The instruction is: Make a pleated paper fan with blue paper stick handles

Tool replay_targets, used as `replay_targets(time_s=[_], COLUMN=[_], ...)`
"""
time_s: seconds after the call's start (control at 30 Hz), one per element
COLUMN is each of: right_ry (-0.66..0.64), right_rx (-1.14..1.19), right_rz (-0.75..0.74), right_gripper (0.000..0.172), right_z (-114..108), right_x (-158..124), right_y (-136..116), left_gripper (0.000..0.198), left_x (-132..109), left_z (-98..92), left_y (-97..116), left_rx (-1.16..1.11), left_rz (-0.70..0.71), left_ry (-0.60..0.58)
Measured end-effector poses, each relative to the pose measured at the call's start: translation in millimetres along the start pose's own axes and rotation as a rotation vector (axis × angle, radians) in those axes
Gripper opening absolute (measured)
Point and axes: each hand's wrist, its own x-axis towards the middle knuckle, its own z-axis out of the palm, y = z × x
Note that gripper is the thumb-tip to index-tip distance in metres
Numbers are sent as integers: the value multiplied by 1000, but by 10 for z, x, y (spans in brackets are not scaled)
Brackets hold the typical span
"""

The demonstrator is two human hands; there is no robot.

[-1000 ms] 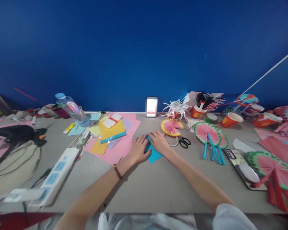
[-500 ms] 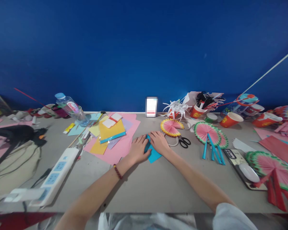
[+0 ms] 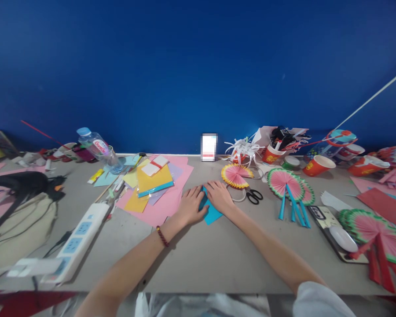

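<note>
A folded piece of blue paper (image 3: 211, 214) lies on the grey table (image 3: 218, 259), near its middle. My left hand (image 3: 190, 207) rests flat on the paper's left part, fingers stretched out. My right hand (image 3: 219, 196) presses flat on its upper right part, fingers also stretched out. Both hands cover most of the paper; only its lower corner and a strip between the hands show. A dark bead bracelet (image 3: 162, 236) is on my left wrist.
A stack of coloured paper sheets (image 3: 153, 187) lies just left of my hands. Black scissors (image 3: 253, 196) and pink paper fans (image 3: 288, 185) lie to the right. Red paper cups (image 3: 317, 165), a water bottle (image 3: 99, 149) and a white power strip (image 3: 75, 237) stand around.
</note>
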Motion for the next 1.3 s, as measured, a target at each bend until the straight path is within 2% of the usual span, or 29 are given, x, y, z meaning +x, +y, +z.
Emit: replay_targets(time_s=[0.17,0.4,0.8,1.3], right_ry=[-10,52,8,-5], right_rx=[-1,51,19,54], right_rz=[8,22,-18,14], right_gripper=[33,31,32,34], right_z=[-8,31,-6,-60], right_x=[10,-9,-27,-36], right_y=[-6,8,10,-23], left_gripper=[42,43,42,44], left_x=[3,10,11,8], left_z=[-13,-14,-37,-20], left_y=[7,5,6,2], left_rx=[-14,-2,7,37], left_rz=[1,-16,-3,5], left_ry=[-3,-15,-17,-10])
